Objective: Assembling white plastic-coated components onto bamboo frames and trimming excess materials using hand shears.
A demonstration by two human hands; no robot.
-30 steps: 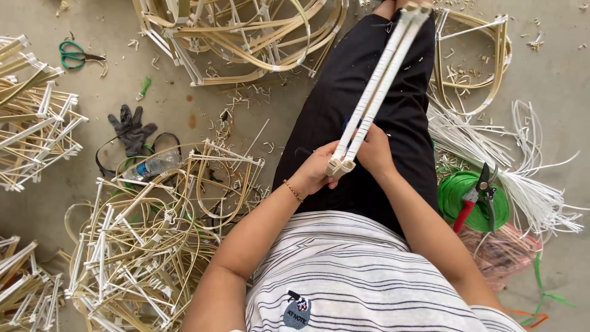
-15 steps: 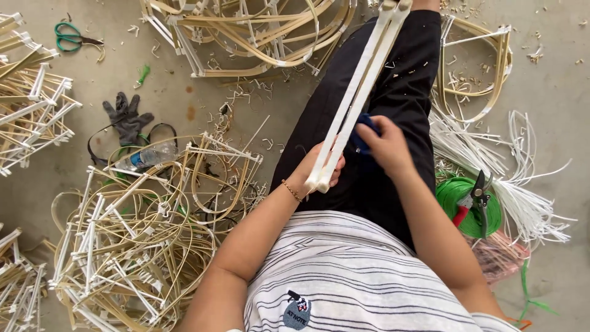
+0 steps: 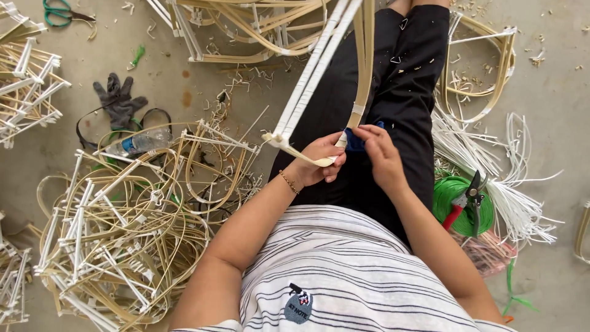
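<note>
Grey concrete floor fills the scene, strewn with short offcuts and heaps of bent cane work. At the left lies a clear plastic water bottle with a blue label band [image 3: 136, 142], on its side just below a dark grey work glove [image 3: 117, 100]; green-handled scissors [image 3: 61, 10] sit at the top left corner. To the right of the seated person's black-trousered legs [image 3: 399, 92] rests a round spool of green cord [image 3: 456, 198] with red-handled pruning shears [image 3: 464, 195] lying on top of it, beside a loose bundle of thin white plastic strips [image 3: 516, 184]. A large tangled pile of finished cane frames bound in white [image 3: 123, 240] spreads at the lower left.

Over the lap, the long pale cane frame wrapped with white strip [image 3: 319, 67] slants up from the hands toward the top edge, two slats side by side, one closely banded in white and the other mostly bare tan with a single white band low down. Its lower end sits at the left hand [image 3: 314, 165], whose fingers are curled closed around that end and a flat tan strip bending across the knuckles. The right hand [image 3: 381, 157] is just beside it, fingertips pinched on a small blue object [image 3: 353, 140] that is mostly hidden.
</note>
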